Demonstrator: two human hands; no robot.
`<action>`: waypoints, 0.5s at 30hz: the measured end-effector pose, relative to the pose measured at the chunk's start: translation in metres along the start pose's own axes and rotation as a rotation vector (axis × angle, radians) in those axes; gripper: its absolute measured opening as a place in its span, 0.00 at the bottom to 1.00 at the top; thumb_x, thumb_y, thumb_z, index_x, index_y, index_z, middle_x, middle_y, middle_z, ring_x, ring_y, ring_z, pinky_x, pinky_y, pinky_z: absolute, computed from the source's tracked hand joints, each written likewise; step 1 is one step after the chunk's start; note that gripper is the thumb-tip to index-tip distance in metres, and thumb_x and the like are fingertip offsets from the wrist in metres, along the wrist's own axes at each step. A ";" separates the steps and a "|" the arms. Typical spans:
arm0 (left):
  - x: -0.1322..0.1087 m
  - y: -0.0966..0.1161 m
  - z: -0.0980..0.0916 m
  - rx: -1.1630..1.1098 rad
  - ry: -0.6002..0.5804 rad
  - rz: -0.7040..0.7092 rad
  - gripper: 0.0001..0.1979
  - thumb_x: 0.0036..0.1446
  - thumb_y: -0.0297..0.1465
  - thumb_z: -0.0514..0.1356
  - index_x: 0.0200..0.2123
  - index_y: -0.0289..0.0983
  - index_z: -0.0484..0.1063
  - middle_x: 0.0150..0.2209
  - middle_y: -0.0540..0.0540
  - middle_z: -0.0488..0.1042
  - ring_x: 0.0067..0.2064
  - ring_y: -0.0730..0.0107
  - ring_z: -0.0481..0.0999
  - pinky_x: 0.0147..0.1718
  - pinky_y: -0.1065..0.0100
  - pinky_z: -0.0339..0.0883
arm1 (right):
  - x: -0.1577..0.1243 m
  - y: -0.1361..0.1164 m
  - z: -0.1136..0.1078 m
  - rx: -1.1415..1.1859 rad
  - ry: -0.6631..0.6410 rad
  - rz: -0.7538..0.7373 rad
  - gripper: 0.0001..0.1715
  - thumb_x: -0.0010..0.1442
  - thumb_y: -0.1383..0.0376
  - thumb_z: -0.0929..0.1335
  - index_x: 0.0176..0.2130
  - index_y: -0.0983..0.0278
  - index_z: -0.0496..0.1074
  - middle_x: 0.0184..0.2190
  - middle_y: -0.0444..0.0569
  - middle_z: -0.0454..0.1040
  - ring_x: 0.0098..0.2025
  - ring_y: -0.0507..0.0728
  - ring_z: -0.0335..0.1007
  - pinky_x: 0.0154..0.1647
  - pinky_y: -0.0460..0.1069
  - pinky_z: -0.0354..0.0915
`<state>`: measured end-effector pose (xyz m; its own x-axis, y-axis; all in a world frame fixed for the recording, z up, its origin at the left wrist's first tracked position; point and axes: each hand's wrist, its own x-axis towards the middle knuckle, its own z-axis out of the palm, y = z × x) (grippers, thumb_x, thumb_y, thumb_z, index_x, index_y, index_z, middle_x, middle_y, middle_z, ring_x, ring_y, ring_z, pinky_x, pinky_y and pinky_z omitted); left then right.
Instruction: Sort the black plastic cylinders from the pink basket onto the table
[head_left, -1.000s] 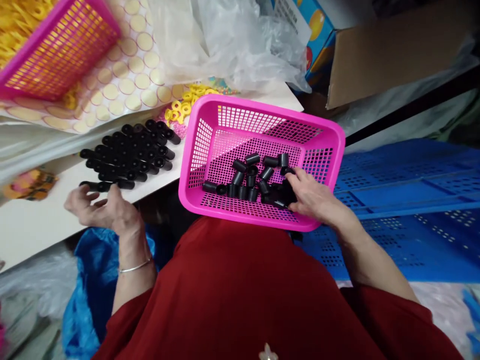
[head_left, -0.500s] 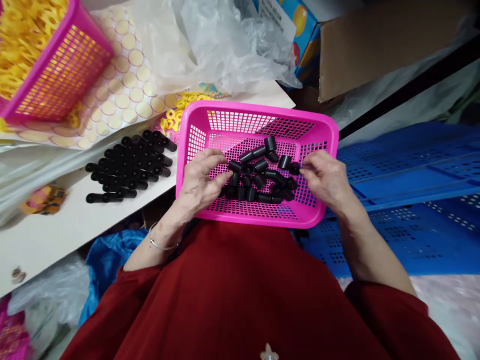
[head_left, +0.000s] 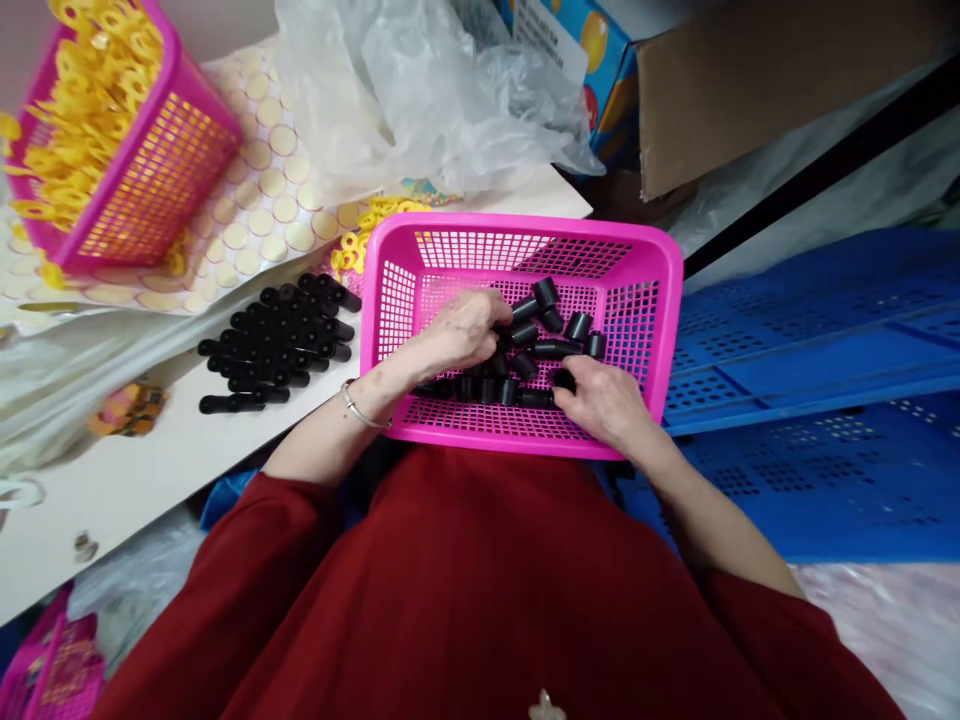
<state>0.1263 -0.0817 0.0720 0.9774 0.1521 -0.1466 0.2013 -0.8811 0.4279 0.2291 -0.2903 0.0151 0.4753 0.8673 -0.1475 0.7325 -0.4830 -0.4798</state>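
Note:
A pink plastic basket (head_left: 525, 440) with mesh walls is in front of me, with several short black plastic cylinders (head_left: 506, 390) in it. Over the middle of the basket is my left hand (head_left: 469, 325), its fingers bent down and pinched at a black piece that they partly cover. My right hand (head_left: 604, 395) reaches in from the right side, with thumb and forefinger closed on a black cylinder (head_left: 564, 380). Other black cylinders lie loose between the hands, some tipped over and some upright.
Rows of black cylinders (head_left: 277, 340) lie on the white table (head_left: 150, 490) at left. A pink basket of yellow rings (head_left: 97, 130) stands at upper left. Plastic bags (head_left: 435, 100) and a cardboard box flap (head_left: 750, 90) are behind; blue perforated crates (head_left: 810, 370) are at right.
My left hand has moved right, from the basket's left side to its middle. The right hand has moved left and nearer to me, onto the lower pieces.

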 end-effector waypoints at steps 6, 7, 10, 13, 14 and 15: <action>0.013 0.015 0.014 0.027 -0.265 0.333 0.08 0.46 0.19 0.54 0.25 0.35 0.70 0.31 0.45 0.72 0.37 0.65 0.65 0.41 0.62 0.59 | -0.010 0.027 -0.016 0.763 0.469 0.050 0.18 0.53 0.60 0.72 0.45 0.58 0.77 0.26 0.40 0.70 0.26 0.51 0.65 0.30 0.50 0.66; 0.016 0.017 0.018 0.039 -0.290 0.369 0.07 0.46 0.20 0.54 0.25 0.35 0.70 0.31 0.45 0.72 0.37 0.65 0.65 0.41 0.62 0.59 | -0.013 0.029 -0.020 0.807 0.529 0.032 0.17 0.53 0.60 0.73 0.45 0.57 0.77 0.30 0.42 0.73 0.30 0.52 0.68 0.34 0.52 0.68; 0.027 0.026 0.029 0.086 -0.337 0.457 0.08 0.47 0.20 0.55 0.28 0.34 0.71 0.34 0.44 0.73 0.36 0.65 0.65 0.40 0.61 0.58 | -0.023 0.034 -0.035 0.733 0.598 -0.045 0.16 0.56 0.59 0.72 0.46 0.55 0.78 0.39 0.46 0.76 0.41 0.57 0.71 0.45 0.57 0.70; 0.038 0.040 0.038 0.125 -0.343 0.530 0.11 0.50 0.20 0.55 0.35 0.33 0.74 0.37 0.42 0.74 0.40 0.62 0.67 0.39 0.61 0.58 | -0.035 0.035 -0.043 0.523 0.560 -0.080 0.17 0.58 0.59 0.71 0.48 0.54 0.76 0.41 0.48 0.75 0.43 0.58 0.72 0.47 0.59 0.70; 0.042 0.045 0.042 0.138 -0.316 0.546 0.11 0.51 0.20 0.55 0.36 0.33 0.74 0.39 0.40 0.74 0.42 0.60 0.67 0.39 0.61 0.58 | -0.039 0.035 -0.043 0.471 0.553 -0.070 0.18 0.58 0.60 0.71 0.50 0.55 0.75 0.42 0.48 0.75 0.44 0.59 0.72 0.46 0.59 0.70; 0.046 0.048 0.045 0.152 -0.275 0.553 0.11 0.51 0.20 0.55 0.37 0.33 0.75 0.40 0.39 0.74 0.44 0.59 0.67 0.39 0.61 0.58 | -0.043 0.035 -0.043 0.435 0.560 -0.055 0.20 0.58 0.60 0.71 0.51 0.55 0.74 0.42 0.49 0.74 0.44 0.59 0.72 0.46 0.59 0.70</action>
<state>0.1782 -0.1373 0.0461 0.8781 -0.4464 -0.1725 -0.3596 -0.8533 0.3776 0.2558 -0.3498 0.0419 0.7080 0.6407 0.2972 0.5568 -0.2475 -0.7929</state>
